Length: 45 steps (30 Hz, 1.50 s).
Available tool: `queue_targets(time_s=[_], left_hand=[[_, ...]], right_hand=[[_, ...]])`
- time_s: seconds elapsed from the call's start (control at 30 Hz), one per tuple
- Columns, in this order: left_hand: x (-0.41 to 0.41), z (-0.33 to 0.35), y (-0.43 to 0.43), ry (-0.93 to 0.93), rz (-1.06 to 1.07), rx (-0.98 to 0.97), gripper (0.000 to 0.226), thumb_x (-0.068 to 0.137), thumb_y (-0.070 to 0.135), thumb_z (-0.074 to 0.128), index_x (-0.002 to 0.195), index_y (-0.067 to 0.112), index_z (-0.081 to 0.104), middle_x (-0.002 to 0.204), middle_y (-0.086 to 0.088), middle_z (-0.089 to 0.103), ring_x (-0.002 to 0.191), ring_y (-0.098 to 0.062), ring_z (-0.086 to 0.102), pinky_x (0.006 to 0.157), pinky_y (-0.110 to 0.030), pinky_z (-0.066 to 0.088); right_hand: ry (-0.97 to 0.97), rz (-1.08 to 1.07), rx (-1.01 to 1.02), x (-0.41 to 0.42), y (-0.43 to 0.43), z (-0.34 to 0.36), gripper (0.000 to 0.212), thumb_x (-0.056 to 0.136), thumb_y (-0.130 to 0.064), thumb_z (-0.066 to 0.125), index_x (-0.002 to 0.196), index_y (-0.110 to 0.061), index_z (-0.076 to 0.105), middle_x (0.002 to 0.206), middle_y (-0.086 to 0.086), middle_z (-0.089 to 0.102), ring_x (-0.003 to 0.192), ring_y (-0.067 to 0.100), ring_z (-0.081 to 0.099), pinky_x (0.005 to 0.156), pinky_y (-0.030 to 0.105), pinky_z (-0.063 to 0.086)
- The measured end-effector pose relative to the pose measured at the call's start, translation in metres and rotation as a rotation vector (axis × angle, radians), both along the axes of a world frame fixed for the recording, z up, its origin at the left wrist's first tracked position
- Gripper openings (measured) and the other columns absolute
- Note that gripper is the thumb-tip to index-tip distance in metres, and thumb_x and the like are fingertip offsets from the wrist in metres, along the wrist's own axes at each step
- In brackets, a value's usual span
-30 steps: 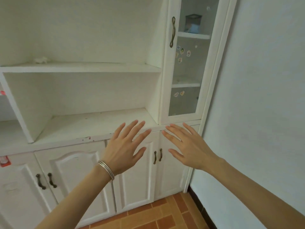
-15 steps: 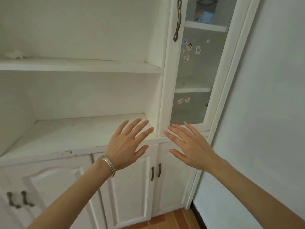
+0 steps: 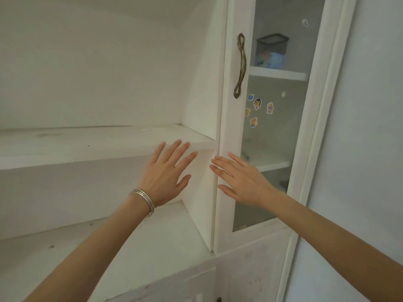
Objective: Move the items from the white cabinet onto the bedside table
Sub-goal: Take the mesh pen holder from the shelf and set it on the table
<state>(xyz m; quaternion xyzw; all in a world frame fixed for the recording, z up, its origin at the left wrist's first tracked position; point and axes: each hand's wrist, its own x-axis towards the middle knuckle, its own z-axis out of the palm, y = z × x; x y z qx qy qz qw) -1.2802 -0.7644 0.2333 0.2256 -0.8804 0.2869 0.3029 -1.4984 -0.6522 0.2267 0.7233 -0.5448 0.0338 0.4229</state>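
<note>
**Two empty hands lifted before the white cabinet (image 3: 200, 83), whose glass door (image 3: 272, 136) is closed.**
The left hand (image 3: 165, 173), with thin bangles (image 3: 144, 199) at the wrist, hovers with fingers straight and fanned in front of the open shelf's (image 3: 87, 158) front edge. The right hand (image 3: 242, 182), equally flat and splayed, is in front of the door's left rail, and it is unclear whether it touches the rail. Neither hand holds anything. The thing to move, a dark-rimmed clear box (image 3: 271, 51) with something blue inside, sits on the upper shelf behind the glass, well above both hands. Because the closed door keeps it out of reach, the hands probably need the bronze handle (image 3: 240, 66) on that rail first. The bedside table is out of view.
</note>
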Motion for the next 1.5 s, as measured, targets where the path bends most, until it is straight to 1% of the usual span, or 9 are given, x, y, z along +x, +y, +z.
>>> queue_targets(time_s=[0.37,0.6,0.8,0.9,0.97,1.07,1.13,1.27,1.5], left_hand=[[-0.029,-0.002,-0.062,0.074,-0.121,-0.153,0.054,0.086,0.036,0.045,0.139,0.026,0.047,0.147,0.001,0.041,0.127,-0.024,0.043,0.102,-0.039,0.027],[-0.027,0.0,-0.063,0.03,-0.107,-0.171,0.057,0.084,0.033,0.048,0.141,0.028,0.045,0.148,0.0,0.04,0.127,-0.024,0.043,0.099,-0.038,0.027],[-0.024,0.003,-0.059,0.001,-0.073,-0.134,0.058,0.081,0.032,0.047,0.138,0.029,0.047,0.147,-0.001,0.042,0.125,-0.026,0.046,0.097,-0.039,0.029],[-0.026,0.002,-0.054,0.003,-0.039,-0.107,0.057,0.079,0.032,0.044,0.136,0.028,0.051,0.143,-0.003,0.046,0.122,-0.028,0.047,0.096,-0.041,0.029],[-0.028,0.002,-0.049,0.003,-0.026,-0.077,0.056,0.079,0.031,0.042,0.134,0.027,0.052,0.142,-0.005,0.047,0.122,-0.029,0.046,0.098,-0.043,0.028],[-0.033,0.001,-0.041,0.016,-0.006,-0.032,0.055,0.079,0.031,0.037,0.131,0.023,0.056,0.143,-0.009,0.046,0.125,-0.033,0.044,0.105,-0.05,0.025],[-0.04,-0.001,-0.031,0.01,-0.033,-0.009,0.054,0.08,0.029,0.036,0.129,0.021,0.057,0.144,-0.009,0.044,0.128,-0.033,0.042,0.108,-0.052,0.024],[-0.053,-0.008,-0.001,-0.035,-0.135,0.003,0.052,0.083,0.028,0.036,0.131,0.02,0.055,0.14,-0.009,0.048,0.127,-0.033,0.044,0.106,-0.05,0.031],[-0.063,-0.02,0.055,0.011,-0.181,0.016,0.046,0.088,0.029,0.038,0.128,0.017,0.058,0.135,-0.009,0.054,0.121,-0.03,0.051,0.104,-0.046,0.035]], right_hand=[[0.284,-0.016,-0.044,-0.059,-0.053,-0.018,0.052,0.097,-0.034,0.036,0.139,-0.004,0.039,0.147,0.01,0.036,0.141,0.023,0.02,0.113,0.05,0.015],[0.466,0.103,-0.108,-0.075,-0.056,-0.009,0.042,0.095,-0.027,0.038,0.127,-0.005,0.055,0.13,0.011,0.057,0.131,0.025,0.035,0.111,0.059,0.012],[0.379,0.265,-0.145,-0.06,-0.03,0.001,0.028,0.09,-0.024,0.049,0.093,-0.003,0.067,0.092,0.011,0.064,0.093,0.028,0.058,0.111,0.05,0.026],[0.368,0.288,-0.147,-0.051,-0.013,0.004,0.03,0.092,-0.028,0.048,0.083,-0.005,0.065,0.084,0.008,0.062,0.078,0.026,0.057,0.094,0.041,0.041],[0.414,0.235,-0.13,-0.051,-0.003,0.006,0.036,0.094,-0.032,0.044,0.079,-0.006,0.064,0.087,0.007,0.062,0.082,0.025,0.057,0.089,0.038,0.041],[0.408,0.124,-0.078,-0.051,0.012,0.003,0.045,0.097,-0.038,0.037,0.081,-0.005,0.063,0.091,0.011,0.063,0.103,0.03,0.057,0.112,0.042,0.024],[0.377,0.086,-0.07,-0.048,0.021,0.0,0.05,0.098,-0.039,0.034,0.079,-0.004,0.064,0.084,0.011,0.063,0.098,0.03,0.058,0.115,0.044,0.018],[0.348,0.155,-0.102,-0.047,0.042,0.003,0.043,0.096,-0.033,0.04,0.071,-0.006,0.061,0.073,0.008,0.058,0.08,0.027,0.057,0.107,0.041,0.03],[0.327,0.215,-0.13,-0.075,0.11,-0.006,0.032,0.095,-0.026,0.045,0.08,-0.006,0.066,0.081,0.006,0.063,0.088,0.025,0.059,0.108,0.039,0.033]])
